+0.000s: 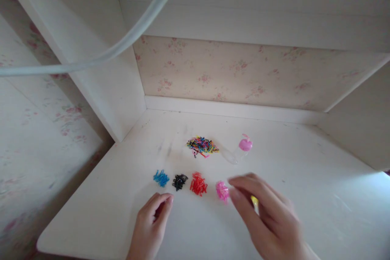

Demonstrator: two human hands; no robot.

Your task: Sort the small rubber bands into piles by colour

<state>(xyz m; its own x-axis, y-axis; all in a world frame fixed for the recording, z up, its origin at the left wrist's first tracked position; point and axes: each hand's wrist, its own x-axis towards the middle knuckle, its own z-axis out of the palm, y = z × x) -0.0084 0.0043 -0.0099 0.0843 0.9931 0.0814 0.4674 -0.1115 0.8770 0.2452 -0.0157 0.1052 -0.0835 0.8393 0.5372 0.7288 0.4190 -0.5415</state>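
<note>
My left hand (153, 219) rests at the front of the white table, thumb and forefinger pressed together. Whatever they may hold is hidden. My right hand (268, 215), slightly blurred, is over the table beside a pile of pink small rubber bands (222, 191). Its thumb and forefinger tips are slightly apart, and I see nothing between them. A bit of yellow (254, 201) shows behind its fingers. Left of the pink pile lie red bands (198, 184), black bands (179, 181) and blue bands (161, 178). Farther back sits a mixed-colour heap of bands (201, 145).
Right of the mixed heap lies a clear container (230, 157) with a pink apple-shaped part (245, 144) next to it. White panels (100, 44) enclose the table (100, 207) at the left, back and right. A pale cable (137, 28) crosses the upper view.
</note>
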